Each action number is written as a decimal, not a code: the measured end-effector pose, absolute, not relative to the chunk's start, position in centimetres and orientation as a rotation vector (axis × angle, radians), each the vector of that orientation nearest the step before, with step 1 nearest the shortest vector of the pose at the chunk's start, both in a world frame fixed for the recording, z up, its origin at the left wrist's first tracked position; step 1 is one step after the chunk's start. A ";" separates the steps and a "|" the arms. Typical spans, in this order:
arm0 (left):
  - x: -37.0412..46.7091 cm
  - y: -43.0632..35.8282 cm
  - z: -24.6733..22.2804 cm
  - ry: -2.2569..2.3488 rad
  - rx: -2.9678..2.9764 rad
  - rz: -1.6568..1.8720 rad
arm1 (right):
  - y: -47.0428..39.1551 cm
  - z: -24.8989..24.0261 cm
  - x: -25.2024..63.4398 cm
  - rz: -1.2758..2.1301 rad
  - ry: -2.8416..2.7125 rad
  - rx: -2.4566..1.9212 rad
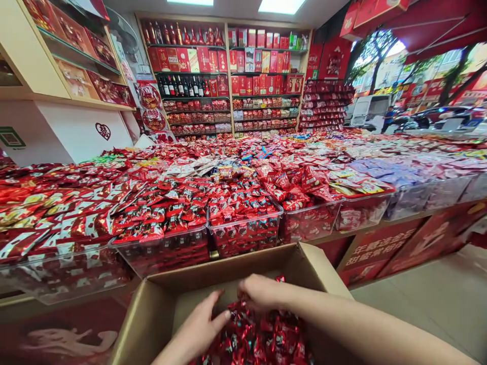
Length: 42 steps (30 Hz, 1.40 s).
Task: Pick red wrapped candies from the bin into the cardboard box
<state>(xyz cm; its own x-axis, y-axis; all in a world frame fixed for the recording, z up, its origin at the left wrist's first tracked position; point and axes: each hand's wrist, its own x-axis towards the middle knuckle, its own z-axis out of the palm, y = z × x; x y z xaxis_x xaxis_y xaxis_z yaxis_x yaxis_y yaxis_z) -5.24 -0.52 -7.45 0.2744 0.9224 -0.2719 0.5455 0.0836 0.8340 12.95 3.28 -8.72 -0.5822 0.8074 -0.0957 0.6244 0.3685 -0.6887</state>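
An open cardboard box [167, 296] stands right in front of me, filled with small red foil-wrapped candies [262, 339]. My left hand [200, 327] reaches into the box, its fingers resting on the candy pile. My right hand [261, 293] is also inside the box, fingers curled down into the candies at the far side. Whether either hand has closed on candies is hidden by the fingers. Just beyond the box stands a clear plastic bin [247, 228] heaped with red candy packets.
A long display counter [380, 243] holds several clear bins of red and purple wrapped sweets. Shelves [228, 76] of red gift boxes and bottles line the back wall. A white counter [68, 132] is at left. Tiled floor [437, 294] lies at right, street beyond.
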 end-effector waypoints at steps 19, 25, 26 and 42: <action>-3.6 -2.1 -4.0 1.188 1.240 0.755 | 2.0 -4.1 14.3 1.847 -1.467 -0.984; -2.8 -2.0 -4.1 1.175 1.251 0.848 | 1.7 -4.0 13.9 1.802 -1.382 -0.988; -2.7 -2.0 -4.0 1.177 1.239 0.858 | 1.7 -4.0 13.8 1.792 -1.363 -0.996; -4.4 -2.0 -3.6 1.380 1.627 0.763 | 1.6 -4.2 13.4 1.682 -1.440 -0.987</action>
<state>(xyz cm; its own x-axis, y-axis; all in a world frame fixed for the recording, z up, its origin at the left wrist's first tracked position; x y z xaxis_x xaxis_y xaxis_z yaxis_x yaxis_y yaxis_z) -4.39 -1.98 -3.65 0.2053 0.9761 -0.0711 0.4584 -0.0317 0.8882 13.41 1.57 -4.19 -0.4630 0.8801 -0.1051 -0.0320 -0.1352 -0.9903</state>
